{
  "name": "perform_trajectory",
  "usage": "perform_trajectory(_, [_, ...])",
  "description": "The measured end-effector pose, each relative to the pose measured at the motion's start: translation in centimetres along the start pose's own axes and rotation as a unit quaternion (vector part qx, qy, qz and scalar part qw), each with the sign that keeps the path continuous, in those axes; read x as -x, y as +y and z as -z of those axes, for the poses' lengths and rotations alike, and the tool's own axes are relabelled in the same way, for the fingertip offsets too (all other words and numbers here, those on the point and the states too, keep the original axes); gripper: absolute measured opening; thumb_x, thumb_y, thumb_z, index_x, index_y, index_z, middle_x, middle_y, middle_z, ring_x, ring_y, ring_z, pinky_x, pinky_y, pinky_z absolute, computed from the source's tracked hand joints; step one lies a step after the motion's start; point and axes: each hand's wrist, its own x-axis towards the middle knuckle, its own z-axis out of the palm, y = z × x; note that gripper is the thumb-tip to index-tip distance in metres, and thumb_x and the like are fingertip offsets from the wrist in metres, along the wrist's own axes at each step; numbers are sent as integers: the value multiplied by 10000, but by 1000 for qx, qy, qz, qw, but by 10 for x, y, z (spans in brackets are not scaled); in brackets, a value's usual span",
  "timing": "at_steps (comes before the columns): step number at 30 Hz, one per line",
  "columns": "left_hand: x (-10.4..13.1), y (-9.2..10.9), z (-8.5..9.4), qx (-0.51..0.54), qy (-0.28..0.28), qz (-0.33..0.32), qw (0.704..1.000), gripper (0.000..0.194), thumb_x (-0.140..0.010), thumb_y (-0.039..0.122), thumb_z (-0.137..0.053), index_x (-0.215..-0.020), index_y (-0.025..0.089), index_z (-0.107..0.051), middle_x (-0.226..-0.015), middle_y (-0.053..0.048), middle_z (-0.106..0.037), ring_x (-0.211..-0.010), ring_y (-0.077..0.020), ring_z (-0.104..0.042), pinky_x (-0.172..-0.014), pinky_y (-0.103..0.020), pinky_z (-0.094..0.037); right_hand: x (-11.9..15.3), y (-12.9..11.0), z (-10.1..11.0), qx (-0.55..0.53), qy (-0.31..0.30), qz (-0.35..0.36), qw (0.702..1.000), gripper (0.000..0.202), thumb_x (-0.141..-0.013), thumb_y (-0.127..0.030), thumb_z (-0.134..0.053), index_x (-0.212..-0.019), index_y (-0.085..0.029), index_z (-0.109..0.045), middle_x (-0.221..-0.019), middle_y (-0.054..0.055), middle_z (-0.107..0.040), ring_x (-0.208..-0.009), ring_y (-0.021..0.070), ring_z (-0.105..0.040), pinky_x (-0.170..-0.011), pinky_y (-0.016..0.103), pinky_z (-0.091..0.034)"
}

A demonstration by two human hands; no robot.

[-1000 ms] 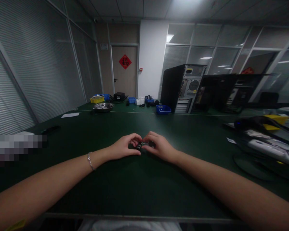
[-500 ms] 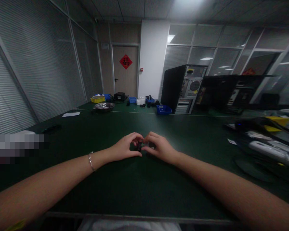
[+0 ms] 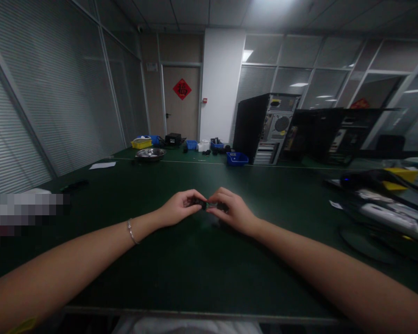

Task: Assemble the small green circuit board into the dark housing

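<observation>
Near the middle of the dark green table (image 3: 181,269), my two hands meet at the fingertips. My left hand (image 3: 182,207), with a bracelet on its wrist, pinches a small dark part (image 3: 204,205) between thumb and fingers. From the other side my right hand (image 3: 231,208) grips a small clear and dark piece (image 3: 214,204), end to end with the dark part. Whether the two pieces are joined cannot be made out. My fingers hide much of both.
Blue bin (image 3: 237,159), metal bowl (image 3: 150,154), yellow basket (image 3: 141,143) and computer tower (image 3: 264,130) stand at the back. White paper (image 3: 102,165) and a dark object (image 3: 74,186) lie left. Cables and a white power strip (image 3: 386,218) are at right.
My left thumb and fingers have closed on the dark part, which has turned from upright to nearly level. My right hand has shifted only slightly.
</observation>
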Motion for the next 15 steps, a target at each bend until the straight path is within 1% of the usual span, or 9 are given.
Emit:
perform_trajectory(6, [-1, -3, 3, 73, -8, 21, 997, 258, -820, 178, -627, -1075, 139, -628, -1043, -80, -636, -984, -203, -606, -889, -356, -465, 1, 2, -1, -3, 12, 6, 1000, 184, -857, -290, -638, -1015, -195, -637, -960, 56, -586, -843, 163, -580, -707, 272, -479])
perform_trajectory(11, [-2, -8, 2, 111, -6, 15, 994, 274, -813, 188, -646, -1081, 148, -607, -1067, -82, -628, -993, -202, -604, -900, -365, -461, 1, 0, 0, -7, 13, 9, 1000, 188, -860, -277, -635, -1029, -196, -637, -958, 55, -584, -848, 162, -580, -718, 274, -482])
perform_trajectory(15, [-3, -6, 0, 152, 6, 27, 988, 246, -811, 200, -657, -1037, 155, -572, -1004, -56, -617, -948, -182, -608, -886, -355, -457, 1, -1, 0, -5, 20, 16, 1000, 190, -857, -282, -638, -1025, -195, -638, -948, 56, -590, -841, 164, -581, -720, 277, -482])
